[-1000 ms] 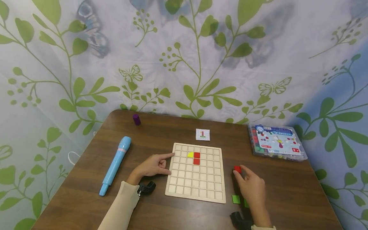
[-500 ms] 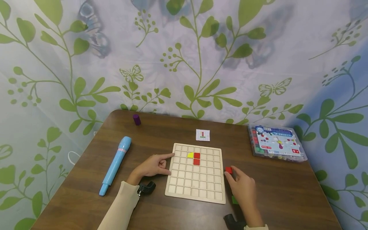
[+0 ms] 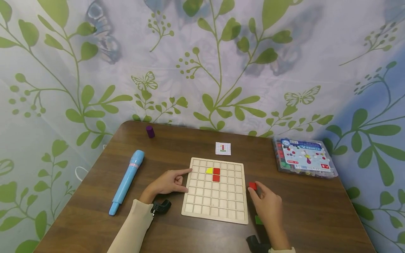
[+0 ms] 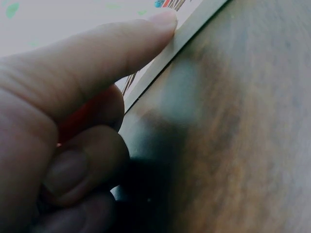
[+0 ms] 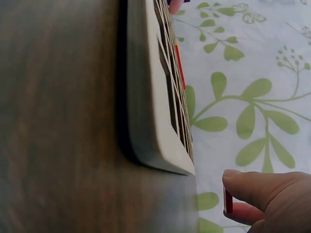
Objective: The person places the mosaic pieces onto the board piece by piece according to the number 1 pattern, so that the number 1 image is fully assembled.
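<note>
A wooden grid board [image 3: 205, 196] lies on the table. One yellow piece [image 3: 210, 170] with a curved edge and two red square tiles [image 3: 216, 174] sit in its upper cells. At the board's left edge, my left hand [image 3: 169, 182] touches the rim with straight index finger and thumb, the other fingers curled in. Just right of the board, my right hand [image 3: 267, 202] pinches another red square tile [image 3: 252, 186] between thumb and finger; the right wrist view shows this tile [image 5: 228, 201] edge-on. Below, a green tile [image 3: 258, 220] is partly hidden by the right hand.
Behind the board lies a small pattern card [image 3: 223, 148] with a coloured grid figure. A clear plastic box [image 3: 305, 157] stands at the back right. On the left are a light blue rod-shaped object [image 3: 126, 182] and a small purple cylinder [image 3: 150, 131].
My right hand has moved left toward the board with the red tile, then stayed nearly still over the last half second. The left hand holds its place at the board's edge.
</note>
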Demonstrator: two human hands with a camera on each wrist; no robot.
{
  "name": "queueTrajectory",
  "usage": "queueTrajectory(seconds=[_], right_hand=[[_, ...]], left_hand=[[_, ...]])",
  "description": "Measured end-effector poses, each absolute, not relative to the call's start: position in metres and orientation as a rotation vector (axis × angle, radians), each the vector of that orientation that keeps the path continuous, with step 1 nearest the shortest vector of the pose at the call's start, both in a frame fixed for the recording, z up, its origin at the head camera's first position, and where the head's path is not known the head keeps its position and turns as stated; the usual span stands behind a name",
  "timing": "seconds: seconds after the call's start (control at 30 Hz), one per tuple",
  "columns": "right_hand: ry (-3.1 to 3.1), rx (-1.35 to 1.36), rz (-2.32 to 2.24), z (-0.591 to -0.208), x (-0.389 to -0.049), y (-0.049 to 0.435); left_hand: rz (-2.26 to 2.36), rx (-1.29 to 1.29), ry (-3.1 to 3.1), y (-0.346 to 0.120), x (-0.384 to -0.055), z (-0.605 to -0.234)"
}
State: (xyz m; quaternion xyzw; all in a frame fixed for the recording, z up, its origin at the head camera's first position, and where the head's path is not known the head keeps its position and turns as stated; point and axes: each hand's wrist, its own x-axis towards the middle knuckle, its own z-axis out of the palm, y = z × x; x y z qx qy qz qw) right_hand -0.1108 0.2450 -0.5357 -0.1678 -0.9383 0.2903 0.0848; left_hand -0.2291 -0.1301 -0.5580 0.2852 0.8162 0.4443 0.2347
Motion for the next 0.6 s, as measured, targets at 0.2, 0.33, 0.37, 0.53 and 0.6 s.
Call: queueTrajectory(seconds=[0.2, 0.33, 0.37, 0.53, 0.6], right_hand=[[-2.786, -0.486, 0.852, -0.531, -0.111, 0.246], [-2.802, -0.507, 0.874, -0.527, -0.113, 0.242], [-2.806, -0.512, 0.881, -0.525, -0.113, 0.241], [-2.812, -0.516, 0.931, -0.521, -0.114, 0.234], [-2.806, -0.513, 0.954, -0.519, -0.114, 0.231]], left_hand=[[1.234, 0.778, 2.229, -0.130, -0.229, -0.558], [1.249, 0.777, 2.218, -0.130, -0.229, -0.558], [1.251, 0.776, 2.217, -0.130, -0.229, -0.558], [1.243, 0.771, 2.224, -0.130, -0.229, -0.559], [1.239, 0.769, 2.224, -0.130, -0.229, -0.559]])
